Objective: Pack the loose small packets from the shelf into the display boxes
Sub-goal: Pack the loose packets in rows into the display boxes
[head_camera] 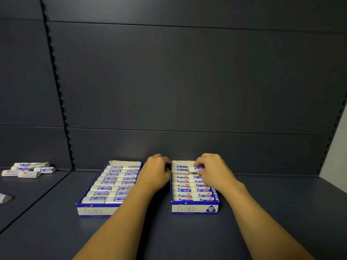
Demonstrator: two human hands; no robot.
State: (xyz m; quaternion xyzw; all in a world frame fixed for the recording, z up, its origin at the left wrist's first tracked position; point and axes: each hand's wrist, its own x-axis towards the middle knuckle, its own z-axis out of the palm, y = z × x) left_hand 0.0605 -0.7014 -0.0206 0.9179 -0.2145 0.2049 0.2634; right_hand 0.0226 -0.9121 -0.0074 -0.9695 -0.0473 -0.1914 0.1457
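Two blue-and-white display boxes stand on the dark shelf. The left box (97,210) is filled with rows of white-and-blue packets. The right box (194,208) holds several rows too. My right hand (214,169) pinches one small packet (196,168) over the far right part of the right box. My left hand (156,170) sits between the boxes with curled fingers at the right box's far left wall; whether it grips the wall is unclear. Several loose packets (28,169) lie on the neighbouring shelf at far left.
A dark back panel rises behind the boxes. A slotted upright (62,102) divides this shelf bay from the left one. One more loose packet (4,198) lies at the left edge of view. A pale wall (336,152) shows at far right.
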